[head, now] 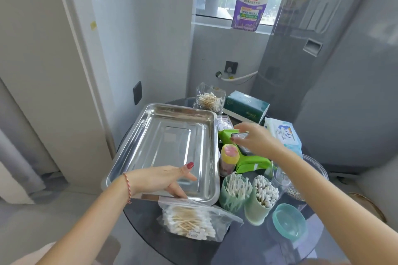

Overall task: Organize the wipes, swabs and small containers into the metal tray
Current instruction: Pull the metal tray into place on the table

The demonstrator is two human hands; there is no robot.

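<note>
The empty metal tray [150, 122] lies on the left of a dark round glass table [247, 243]. My left hand [163, 178] grips the tray's near rim. My right hand [254, 137] pinches a small dark-lidded object [239, 135] just above the green wipes pack [247, 161]. Around it lie a blue-and-white wipes pack [284, 133], two pale green cups of cotton swabs [233, 191] [263, 196], a bag of swabs [191, 220], a clear box of swabs [210, 99], a yellow-capped tube [228, 157] and a teal lid [288, 220].
A green tissue box [245, 105] stands at the back of the table, a small packet [224, 122] beside the tray and clear containers [301, 180] at the right edge. A detergent pouch [251, 4] sits on the window sill. Walls close in left and right.
</note>
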